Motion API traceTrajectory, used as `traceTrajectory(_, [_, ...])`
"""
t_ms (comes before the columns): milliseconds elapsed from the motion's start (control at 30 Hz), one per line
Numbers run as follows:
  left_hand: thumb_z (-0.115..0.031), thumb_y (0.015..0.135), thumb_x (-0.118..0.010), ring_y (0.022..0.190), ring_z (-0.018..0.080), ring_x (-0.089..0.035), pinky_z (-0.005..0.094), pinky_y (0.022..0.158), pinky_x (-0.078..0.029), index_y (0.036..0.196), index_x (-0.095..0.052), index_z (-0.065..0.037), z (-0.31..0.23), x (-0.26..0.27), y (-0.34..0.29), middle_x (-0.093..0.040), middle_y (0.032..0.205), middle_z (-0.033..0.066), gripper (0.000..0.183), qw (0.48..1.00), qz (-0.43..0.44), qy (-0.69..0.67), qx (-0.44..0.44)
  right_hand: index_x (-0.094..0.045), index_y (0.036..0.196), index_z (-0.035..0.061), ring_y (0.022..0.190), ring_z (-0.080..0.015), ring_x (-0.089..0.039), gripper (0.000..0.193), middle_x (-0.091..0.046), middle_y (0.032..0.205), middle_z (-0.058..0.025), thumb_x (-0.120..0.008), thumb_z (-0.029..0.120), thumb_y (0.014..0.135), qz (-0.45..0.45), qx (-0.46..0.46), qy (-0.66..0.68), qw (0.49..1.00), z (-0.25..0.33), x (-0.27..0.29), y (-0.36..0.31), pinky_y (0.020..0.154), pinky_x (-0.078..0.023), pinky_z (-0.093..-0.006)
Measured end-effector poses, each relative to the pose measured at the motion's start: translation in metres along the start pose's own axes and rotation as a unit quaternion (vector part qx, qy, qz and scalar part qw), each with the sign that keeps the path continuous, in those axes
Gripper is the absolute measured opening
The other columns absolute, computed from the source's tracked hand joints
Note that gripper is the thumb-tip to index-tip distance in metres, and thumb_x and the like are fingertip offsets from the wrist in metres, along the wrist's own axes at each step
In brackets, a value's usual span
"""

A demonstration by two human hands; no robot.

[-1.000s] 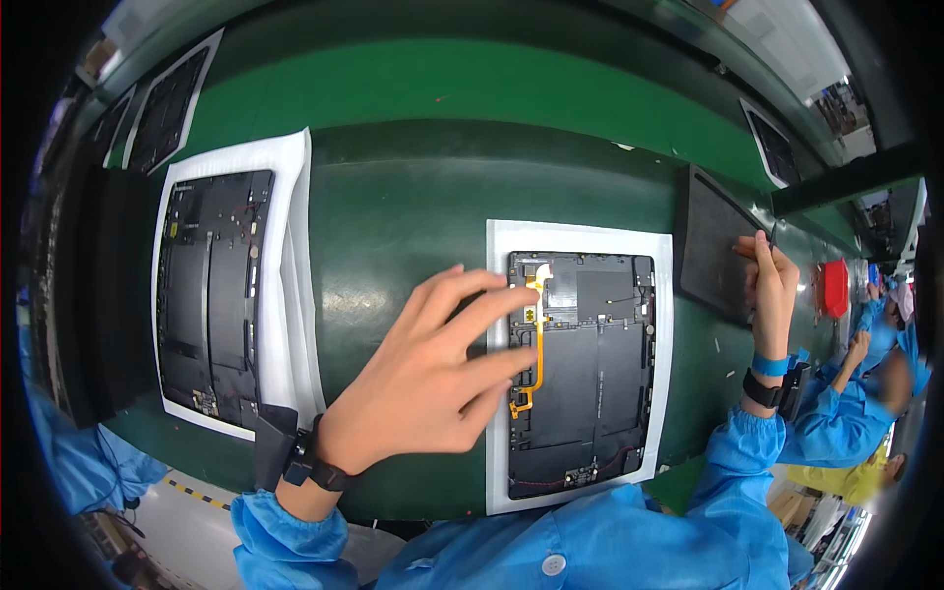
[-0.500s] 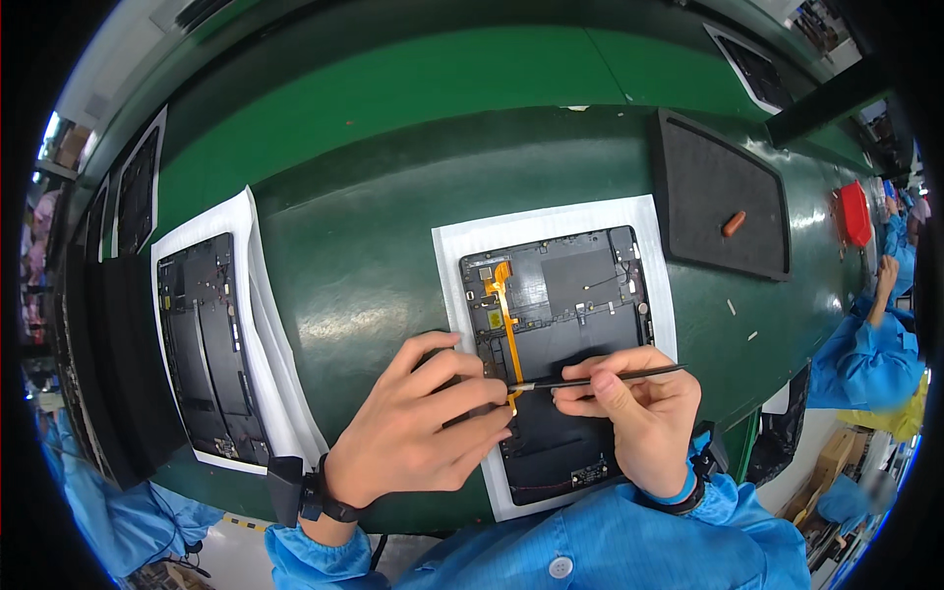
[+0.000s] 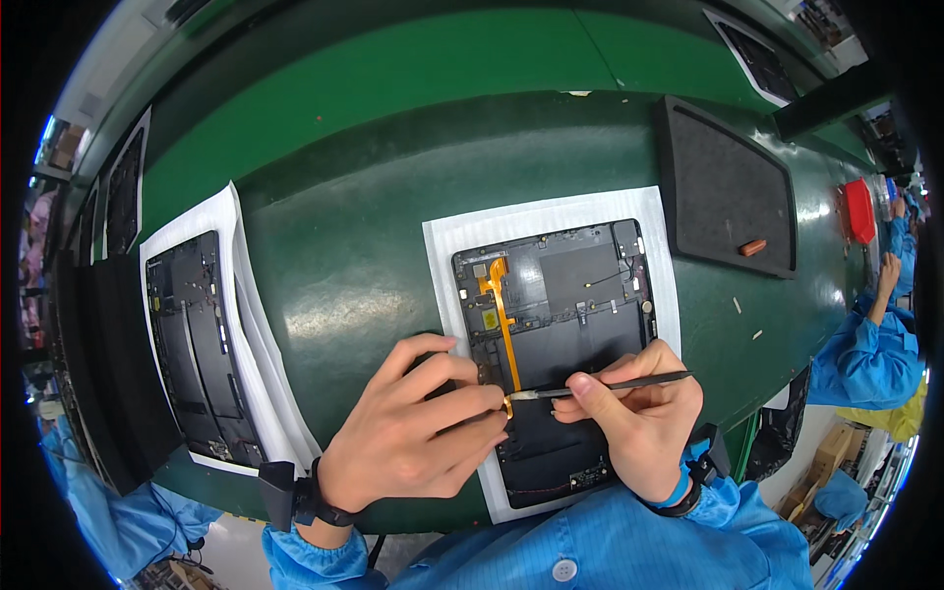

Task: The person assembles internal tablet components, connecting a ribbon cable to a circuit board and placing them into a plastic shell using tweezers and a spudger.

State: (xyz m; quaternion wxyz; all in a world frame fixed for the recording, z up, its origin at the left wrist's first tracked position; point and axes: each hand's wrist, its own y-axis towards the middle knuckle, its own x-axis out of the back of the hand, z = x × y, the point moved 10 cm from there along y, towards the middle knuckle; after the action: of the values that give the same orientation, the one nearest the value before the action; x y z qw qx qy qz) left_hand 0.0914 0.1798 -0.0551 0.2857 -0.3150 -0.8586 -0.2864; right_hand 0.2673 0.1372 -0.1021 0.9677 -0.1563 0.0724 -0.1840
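An opened black tablet housing (image 3: pixel 551 344) lies on a white foam sheet (image 3: pixel 551 208) in front of me. A thin orange flex cable (image 3: pixel 507 339) runs down its left side. My right hand (image 3: pixel 639 418) grips a slim black stick tool (image 3: pixel 649 381) like a pen. The tool's pale flat tip touches or hovers at the cable's lower end, beside my left fingertips. My left hand (image 3: pixel 423 428) lies over the housing's left edge with its fingers bent together at that cable end. What those fingers hold, if anything, is hidden.
On the left, another opened tablet housing (image 3: pixel 202 344) rests on white foam sheets, next to black foam blocks (image 3: pixel 113 364). At the right are a dark tray (image 3: pixel 723 172) with a small brown piece (image 3: pixel 752 247) and a red bin (image 3: pixel 859 211). A co-worker's blue sleeve (image 3: pixel 860 359) shows beyond.
The tool tip has slid slightly down towards the cable's lower end, and the tool tilts more. My left hand barely moves. The brown piece has shifted nearer the tray's front edge. The view shifts slightly.
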Motion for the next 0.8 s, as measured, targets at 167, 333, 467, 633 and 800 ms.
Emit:
traceTrajectory(167, [-0.007, 0.063, -0.087, 0.089, 0.0224, -0.064, 0.0478, 0.095, -0.052, 0.082, -0.079, -0.011, 0.000, 0.001, 0.000, -0.073, 0.093, 0.0002, 0.020, 1.000, 0.002, 0.000, 0.002, -0.055, 0.087, -0.0049, 0.078, -0.0234, -0.077, 0.022, -0.071, 0.083, -0.0185, -0.076, -0.008, 0.089, -0.006, -0.005, -0.004, 1.000, -0.003, -0.002, -0.001, 0.068, -0.066, -0.0311])
traceTrajectory(333, [-0.007, 0.063, -0.087, 0.089, 0.0230, -0.064, 0.0479, 0.094, -0.052, 0.082, -0.079, -0.010, 0.000, -0.002, 0.001, -0.073, 0.093, 0.0006, 0.021, 1.000, 0.006, -0.001, -0.004, -0.056, 0.086, -0.0047, 0.079, -0.0225, -0.077, 0.022, -0.070, 0.082, -0.0153, -0.078, -0.008, 0.088, -0.002, 0.012, -0.023, 1.000, -0.004, -0.001, -0.001, 0.067, -0.065, -0.0290])
traceTrajectory(467, [-0.006, 0.063, -0.086, 0.089, 0.0234, -0.064, 0.0484, 0.094, -0.052, 0.083, -0.078, -0.009, -0.002, -0.001, 0.001, -0.072, 0.094, 0.0008, 0.022, 1.000, 0.011, 0.006, -0.006, -0.057, 0.086, -0.0045, 0.079, -0.0222, -0.077, 0.022, -0.070, 0.082, -0.0149, -0.078, -0.008, 0.088, 0.005, 0.023, -0.029, 0.999, -0.004, -0.002, -0.001, 0.067, -0.065, -0.0281])
traceTrajectory(633, [-0.004, 0.062, -0.083, 0.088, 0.0231, -0.064, 0.0486, 0.094, -0.052, 0.084, -0.079, -0.010, -0.003, -0.002, 0.001, -0.071, 0.094, 0.0005, 0.023, 1.000, 0.009, 0.015, -0.012, -0.057, 0.086, -0.0047, 0.080, -0.0224, -0.077, 0.022, -0.070, 0.084, -0.0154, -0.078, -0.009, 0.087, 0.022, 0.023, -0.042, 0.999, -0.005, -0.005, -0.001, 0.066, -0.064, -0.0277])
traceTrajectory(800, [-0.010, 0.060, -0.079, 0.088, 0.0239, -0.061, 0.0483, 0.092, -0.053, 0.086, -0.078, -0.010, -0.010, -0.004, 0.000, -0.069, 0.097, 0.0008, 0.026, 0.995, 0.020, 0.090, -0.046, -0.056, 0.087, -0.0043, 0.079, -0.0224, -0.077, 0.022, -0.070, 0.085, -0.0153, -0.078, -0.008, 0.088, 0.020, 0.021, -0.037, 0.999, -0.003, -0.006, 0.000, 0.066, -0.064, -0.0276])
